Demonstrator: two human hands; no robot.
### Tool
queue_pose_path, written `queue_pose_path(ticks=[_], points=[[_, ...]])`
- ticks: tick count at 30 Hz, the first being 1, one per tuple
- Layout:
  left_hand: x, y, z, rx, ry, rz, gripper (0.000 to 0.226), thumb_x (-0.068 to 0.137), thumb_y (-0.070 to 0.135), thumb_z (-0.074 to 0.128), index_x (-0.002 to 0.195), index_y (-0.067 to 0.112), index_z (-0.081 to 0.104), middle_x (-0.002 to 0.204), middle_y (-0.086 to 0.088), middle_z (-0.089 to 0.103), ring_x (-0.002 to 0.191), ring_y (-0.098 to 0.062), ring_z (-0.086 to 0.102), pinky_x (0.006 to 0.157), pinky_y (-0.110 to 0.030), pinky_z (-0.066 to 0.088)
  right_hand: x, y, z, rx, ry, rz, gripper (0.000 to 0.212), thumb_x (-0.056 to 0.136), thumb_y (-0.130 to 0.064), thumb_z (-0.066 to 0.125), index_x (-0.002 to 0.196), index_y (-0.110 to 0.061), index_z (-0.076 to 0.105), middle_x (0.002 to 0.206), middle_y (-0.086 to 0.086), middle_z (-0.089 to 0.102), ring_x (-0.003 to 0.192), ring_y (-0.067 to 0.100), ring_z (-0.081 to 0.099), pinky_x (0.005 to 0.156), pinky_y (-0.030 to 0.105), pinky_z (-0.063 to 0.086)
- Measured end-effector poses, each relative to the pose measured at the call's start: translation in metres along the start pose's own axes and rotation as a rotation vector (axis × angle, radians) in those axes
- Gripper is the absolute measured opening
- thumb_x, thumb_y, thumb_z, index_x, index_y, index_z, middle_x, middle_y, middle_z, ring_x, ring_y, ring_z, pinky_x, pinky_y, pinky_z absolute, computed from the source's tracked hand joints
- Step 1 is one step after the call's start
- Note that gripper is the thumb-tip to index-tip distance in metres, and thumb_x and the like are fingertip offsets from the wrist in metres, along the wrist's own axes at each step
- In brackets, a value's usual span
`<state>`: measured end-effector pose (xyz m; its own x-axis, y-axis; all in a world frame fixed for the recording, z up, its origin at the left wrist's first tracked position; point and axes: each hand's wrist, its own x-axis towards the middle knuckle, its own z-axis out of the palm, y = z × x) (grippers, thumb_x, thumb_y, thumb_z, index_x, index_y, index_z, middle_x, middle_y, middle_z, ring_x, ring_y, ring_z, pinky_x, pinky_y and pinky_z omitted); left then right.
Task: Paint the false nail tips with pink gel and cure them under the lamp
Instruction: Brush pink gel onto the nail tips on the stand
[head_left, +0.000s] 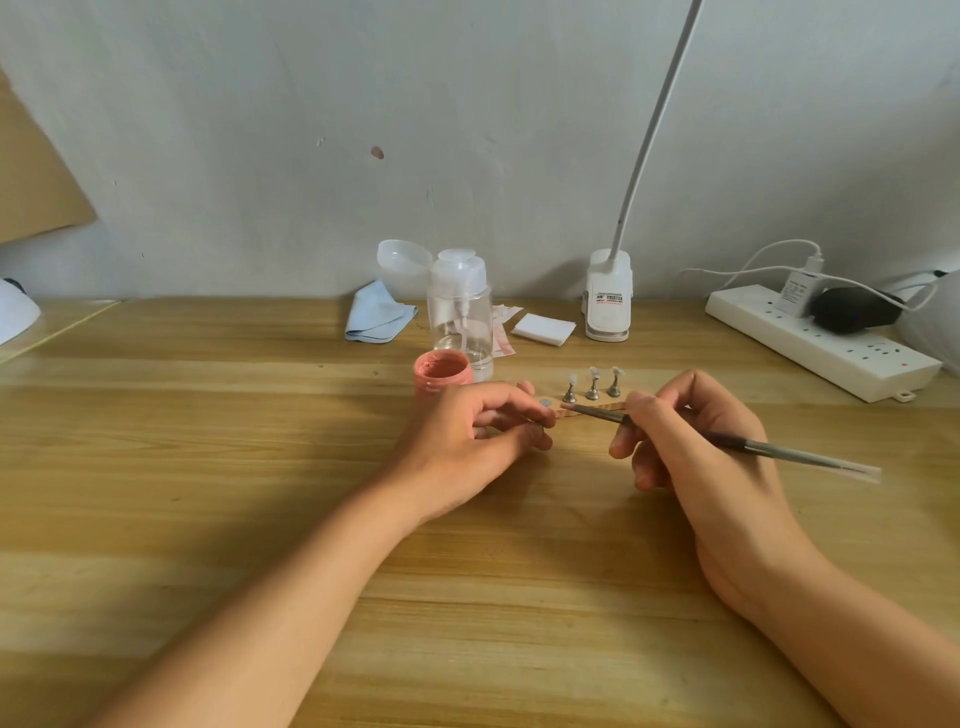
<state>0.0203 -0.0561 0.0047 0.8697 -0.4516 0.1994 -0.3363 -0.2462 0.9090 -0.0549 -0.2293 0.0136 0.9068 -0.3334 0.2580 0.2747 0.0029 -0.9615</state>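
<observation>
I read this as the painting step, with the first piece in work. My left hand rests on the table and pinches one small nail stand between thumb and fingertips; the tip on it is too small for me to say how much pink it carries. My right hand grips the brush like a pen, bristle end right at that stand. The open pink gel jar sits just behind the left hand, and three more stands with clear nail tips wait in a row just behind the brush, unpainted as far as I can tell. The clip-on lamp stands further back by the wall. Next, I judge, short light strokes are called for, the left pinch kept steady, then a reload from the jar.
</observation>
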Motion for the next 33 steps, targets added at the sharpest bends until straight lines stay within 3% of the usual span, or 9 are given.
queue_pose_path(ticks=[10, 23, 28, 33], points=[[0.0018, -0.0011, 0.0010, -0.017, 0.025, 0.029, 0.027, 0.084, 0.005, 0.075, 0.088, 0.032, 0.074, 0.116, 0.002, 0.071, 0.100, -0.006, 0.071, 0.101, -0.037, 0.051, 0.0014, 0.0022, 0.0002, -0.013, 0.004, 0.007, 0.023, 0.095, -0.007, 0.058, 0.081, 0.006, 0.045, 0.060, 0.007, 0.066, 0.045, 0.012, 0.046, 0.044, 0.018, 0.040], [0.0041, -0.0044, 0.0013, -0.023, 0.015, 0.043, 0.030, 0.082, 0.006, 0.077, 0.087, 0.035, 0.075, 0.114, 0.001, 0.072, 0.107, 0.000, 0.066, 0.102, -0.028, 0.048, -0.0011, -0.0008, 0.0012, 0.002, -0.021, -0.031, 0.026, 0.095, -0.010, 0.058, 0.082, 0.007, 0.044, 0.061, 0.007, 0.067, 0.048, 0.013, 0.048, 0.046, 0.018, 0.041], [0.0058, -0.0054, 0.0020, -0.006, 0.010, 0.051, 0.024, 0.083, 0.008, 0.077, 0.089, 0.031, 0.074, 0.110, 0.000, 0.072, 0.097, -0.001, 0.069, 0.093, -0.019, 0.049, -0.0005, 0.0006, 0.0024, -0.002, -0.063, 0.002, 0.026, 0.096, -0.013, 0.059, 0.080, 0.003, 0.045, 0.062, 0.008, 0.068, 0.051, 0.012, 0.049, 0.049, 0.018, 0.043], [0.0058, -0.0057, 0.0022, -0.010, 0.016, 0.061, 0.026, 0.082, 0.009, 0.077, 0.086, 0.034, 0.074, 0.108, 0.001, 0.072, 0.094, -0.002, 0.070, 0.094, -0.019, 0.050, -0.0002, 0.0025, 0.0021, -0.007, -0.075, 0.005, 0.025, 0.095, -0.013, 0.059, 0.079, 0.000, 0.047, 0.063, 0.009, 0.068, 0.049, 0.010, 0.049, 0.049, 0.017, 0.042]])
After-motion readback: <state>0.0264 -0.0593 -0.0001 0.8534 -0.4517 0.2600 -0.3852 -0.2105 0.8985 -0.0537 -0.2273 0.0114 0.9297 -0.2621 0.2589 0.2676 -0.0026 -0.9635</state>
